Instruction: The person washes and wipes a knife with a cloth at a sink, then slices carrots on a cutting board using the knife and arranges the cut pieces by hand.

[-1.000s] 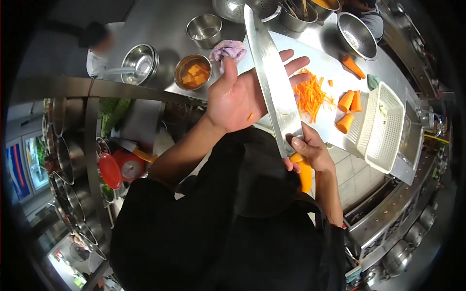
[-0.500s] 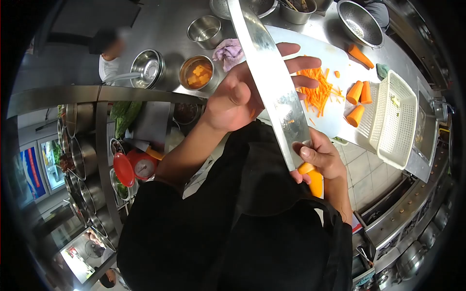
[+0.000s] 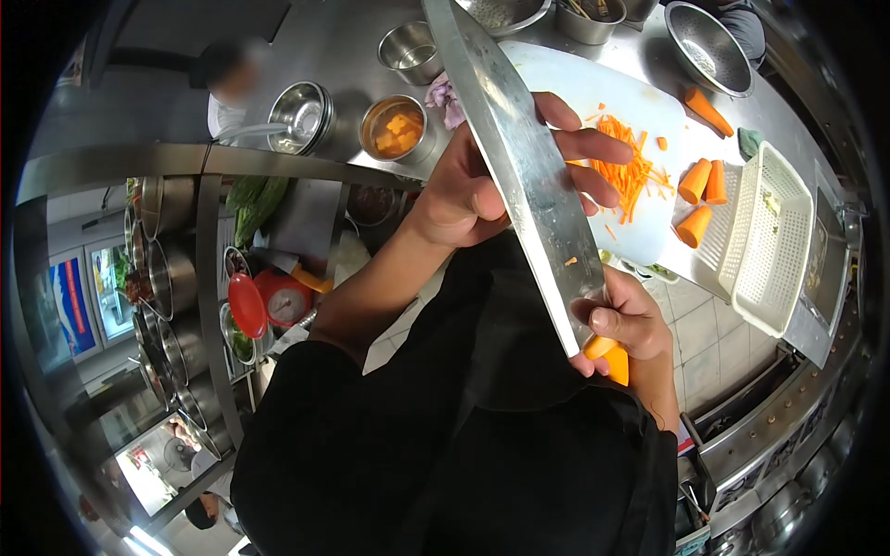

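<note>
My right hand is wrapped round the yellow-orange handle of a large kitchen knife. Its broad blade points up and away to the left, with small orange bits stuck on it. My left hand is behind the blade, fingers apart and slightly bent past its right side, thumb by its left edge; whether it touches the metal I cannot tell. Beyond lies a white cutting board with a heap of shredded carrot. Several carrot pieces lie to its right.
A white plastic basket stands at the right, near a steel colander. At the left are a pot of orange pieces in liquid, stacked steel bowls and a purple cloth. A red scale is below; another person is across the counter.
The blade has turned, showing its face less brightly lit. My left hand's fingers have bent a little closer round it. The whole view has shifted slightly.
</note>
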Available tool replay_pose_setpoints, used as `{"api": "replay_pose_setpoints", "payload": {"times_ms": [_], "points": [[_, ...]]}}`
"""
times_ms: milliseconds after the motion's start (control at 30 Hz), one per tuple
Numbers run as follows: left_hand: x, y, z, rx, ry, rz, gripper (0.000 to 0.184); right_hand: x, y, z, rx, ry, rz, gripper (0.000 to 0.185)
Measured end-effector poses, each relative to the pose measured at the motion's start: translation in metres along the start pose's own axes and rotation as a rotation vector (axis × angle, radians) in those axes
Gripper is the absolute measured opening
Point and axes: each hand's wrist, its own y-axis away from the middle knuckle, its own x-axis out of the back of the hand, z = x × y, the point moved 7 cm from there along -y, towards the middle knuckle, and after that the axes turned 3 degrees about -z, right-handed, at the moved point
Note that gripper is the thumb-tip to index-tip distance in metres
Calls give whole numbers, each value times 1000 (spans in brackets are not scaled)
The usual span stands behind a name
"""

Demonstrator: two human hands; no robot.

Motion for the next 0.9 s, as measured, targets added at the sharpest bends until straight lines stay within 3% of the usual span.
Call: {"api": "replay_pose_setpoints", "payload": {"times_ms": [167,233,267,300,333,367,400,433,467,533,567,633,833,900], "points": [[-5,-1,1,-47,-38,-30,69,-4,1,-2,20,-30,-36,58],[-5,1,5,-110,-98,-3,57,-3,4,5,7,-152,12,55],[-3,5,2,-96,-10,36,39,1,5,9,-4,-271,62,54],[1,6,4,-120,-91,53,32,-1,3,11,21,-246,-38,34],[4,6,7,-147,-169,70,26,5,-3,19,17,-240,-34,34],[1,5,6,-157,-163,65,26,0,-13,24,44,-368,-180,32],[11,8,11,-202,-308,339,22,-7,-18,25,70,-494,-324,35],[19,16,18,-245,-445,616,19,-2,-20,26,123,-374,-203,41],[17,16,19,-257,-430,613,19,-12,-27,23,117,-446,-544,39],[15,19,22,-151,-544,644,20,-18,-27,30,55,-571,-732,39],[12,20,24,-139,-600,656,20,-17,-34,38,46,-568,-724,39],[3,19,28,-171,-630,662,20,-30,-27,37,34,-825,-1121,32],[-13,21,40,-214,-716,636,18,-44,-26,36,42,-800,-1191,32],[-16,19,39,-217,-592,669,15,-49,-27,36,41,-827,-1259,32]]}}
